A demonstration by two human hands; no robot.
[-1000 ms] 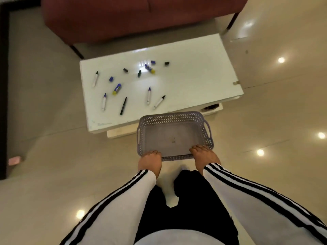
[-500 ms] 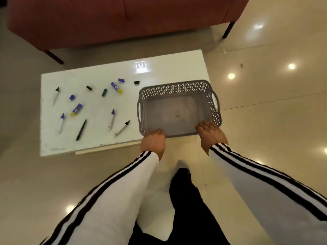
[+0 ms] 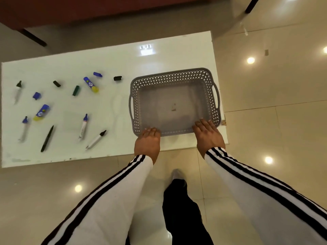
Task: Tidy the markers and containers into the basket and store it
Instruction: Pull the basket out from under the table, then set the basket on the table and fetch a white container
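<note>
Head camera: a grey perforated basket (image 3: 174, 101) sat at the right end of a white table (image 3: 109, 68), right of centre in the frame, with both hands curled over its near rim. The left hand (image 3: 147, 145) gripped the rim's left corner and the right hand (image 3: 208, 134) the right corner, fingers hooked inside. The basket was empty apart from a small speck on its floor. Nothing had yet been tidied: across the left half of the table lay white-barrelled markers, among them one with a blue cap (image 3: 83, 127) and one with a black cap (image 3: 96, 139), a slim black pen (image 3: 47, 138), two blue-and-yellow containers (image 3: 91, 84) (image 3: 41, 112), and several loose caps in blue, black and green, all well apart from the basket. Judging by this, gathering everything and storing the basket remained to be done. The glossy tabletop mirrored a light near the top centre. Around it, polished beige floor tiles (image 3: 265, 85) reflected ceiling spots, and a dark red sofa (image 3: 88, 7) ran along the upper edge of the frame.
</note>
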